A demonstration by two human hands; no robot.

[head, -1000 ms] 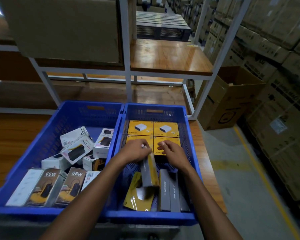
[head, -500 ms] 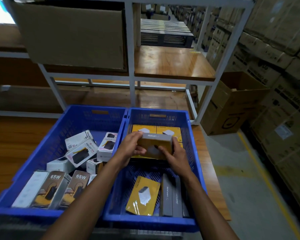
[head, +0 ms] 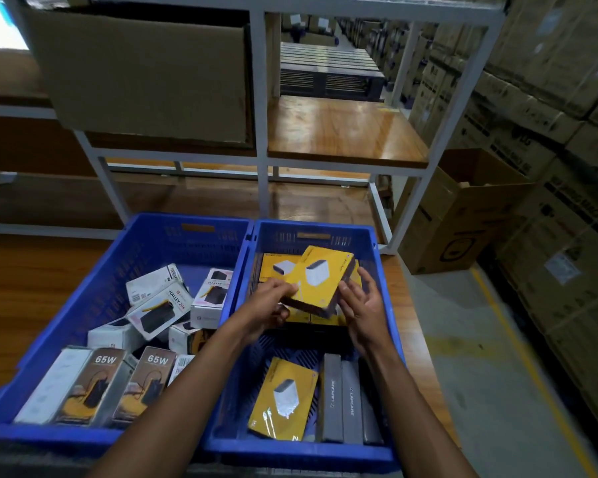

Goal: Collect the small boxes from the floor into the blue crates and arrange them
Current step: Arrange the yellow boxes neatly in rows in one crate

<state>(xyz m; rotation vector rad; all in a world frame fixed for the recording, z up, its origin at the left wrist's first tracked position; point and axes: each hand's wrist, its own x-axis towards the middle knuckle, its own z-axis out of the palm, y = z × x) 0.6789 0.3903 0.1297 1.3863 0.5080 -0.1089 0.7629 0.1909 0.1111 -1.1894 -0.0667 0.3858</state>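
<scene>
Head view: two blue crates side by side on a wooden surface. Right crate point(head: 382, 270) holds the action. Yellow box point(head: 320, 281) is held tilted above the far end of the right crate, face up, charger picture showing. Left hand point(head: 268, 305) pinches the box's near-left edge, thumb on top, fingers curled under. Right hand point(head: 363, 305) is open, fingers point(head: 368, 281) spread and loosely bent, touching or just beside the box's right side; contact there is hard to tell. Box sits between the two hands, above a row of yellow boxes point(head: 278, 267) lying flat on the crate floor at the far end.

Near end of the right crate: another yellow box point(head: 283, 398) lying flat, and just right of it grey boxes point(head: 342, 398) standing on edge side by side, against the crate's right wall.

Left crate point(head: 125, 257) holds a loose jumble of white boxes point(head: 159, 301) in the middle and brown 65W boxes point(head: 97, 384) lined along the near wall.

Behind the crates: white metal rack point(head: 261, 98) with wooden shelves, a big carton point(head: 139, 77) on the left shelf. Stacked cartons point(head: 549, 98) on the right across the aisle.
</scene>
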